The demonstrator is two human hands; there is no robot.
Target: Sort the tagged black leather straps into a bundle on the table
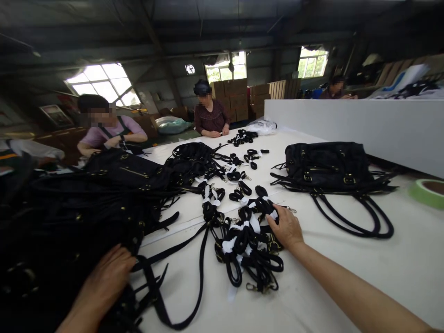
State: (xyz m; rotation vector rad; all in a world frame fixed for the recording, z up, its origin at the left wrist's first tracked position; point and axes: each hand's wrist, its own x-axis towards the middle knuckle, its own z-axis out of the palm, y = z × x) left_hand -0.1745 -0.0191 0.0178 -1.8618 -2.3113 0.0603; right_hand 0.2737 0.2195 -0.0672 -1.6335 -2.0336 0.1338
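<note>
— From my remote seat I see a dim workshop under a dark beamed ceiling point(222, 27). What do you get for light?

— Daylight only, through three bright paned windows point(104, 83) in the far grey wall point(163, 88).

— I also make out stacked brown cardboard boxes point(236, 95) below the middle window, and slatted wooden pallets point(282, 89) beside them.

— Yes. The long white worktable point(347, 286) fills my foreground, and a low white partition panel point(364, 125) runs along its right side.

— Two people sit at the table's far end; a third sits beyond the partition.
</note>
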